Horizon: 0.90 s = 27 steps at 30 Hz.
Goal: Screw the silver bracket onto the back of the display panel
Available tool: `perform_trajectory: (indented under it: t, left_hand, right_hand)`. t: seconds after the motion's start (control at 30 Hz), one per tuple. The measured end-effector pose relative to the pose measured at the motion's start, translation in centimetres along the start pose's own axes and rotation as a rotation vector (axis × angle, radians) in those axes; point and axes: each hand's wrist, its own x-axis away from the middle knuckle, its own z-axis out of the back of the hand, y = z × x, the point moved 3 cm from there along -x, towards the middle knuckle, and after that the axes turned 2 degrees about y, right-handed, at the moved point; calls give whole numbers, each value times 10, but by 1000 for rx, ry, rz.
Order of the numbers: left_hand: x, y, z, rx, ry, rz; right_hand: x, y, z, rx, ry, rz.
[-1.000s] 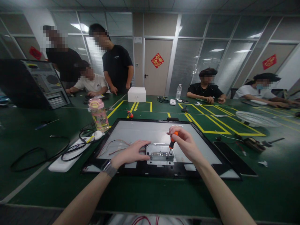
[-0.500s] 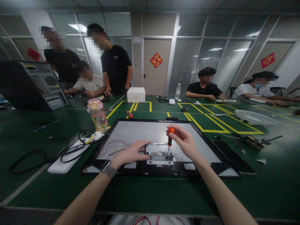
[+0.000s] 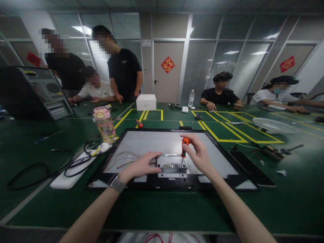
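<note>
A flat display panel [image 3: 141,140] with a black frame lies on the green table in front of me. On its near middle part sits a metal bracket [image 3: 165,170] with a hinge-like piece. My right hand [image 3: 198,152] pinches the orange and black handle of a screwdriver [image 3: 185,143]; it stands nearly upright, its shaft reaching down to the bracket's right side. My left hand [image 3: 141,165] lies at the bracket's left edge, fingers stretched and thumb apart, touching it. Thin wires [image 3: 121,157] run across the panel left of the bracket.
Left of the panel are a pink-lidded bottle [image 3: 104,126], a white power strip [image 3: 67,177] with black cables and a computer case [image 3: 32,92]. A dark flat panel [image 3: 249,167] lies at right. A red-handled tool [image 3: 139,123] and a white box [image 3: 146,102] are beyond. Several people are around the table.
My view has shifted very slightly. Both hands and the screwdriver keep almost the same place on the bracket. Across the table, the dark-shirted seated person's hands have moved apart.
</note>
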Motion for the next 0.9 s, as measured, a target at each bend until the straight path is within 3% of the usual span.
perform_trajectory:
  t: [0.07,0.13,0.27,0.37,0.53,0.9]
  left_hand:
    - [0,0,0,-4,1,-10]
    - [0,1,0,-10,5,-15]
    - [1,1,0,-8,4,9]
    - [1,0,0,6,2,15]
    - [1,-1,0,-2,4,10]
    - [1,4,1,-18,21,-15]
  right_hand:
    - [1,2,-3,-35,-56,-25]
    - [1,4,-3,-34,-21,-54]
    - [1,10,1,-35,273,-163]
    - [3,17,-2,-178,371,-312]
    - [7,26,-16,-301,318,-423]
    - [15,36,-32,-308,286,-468]
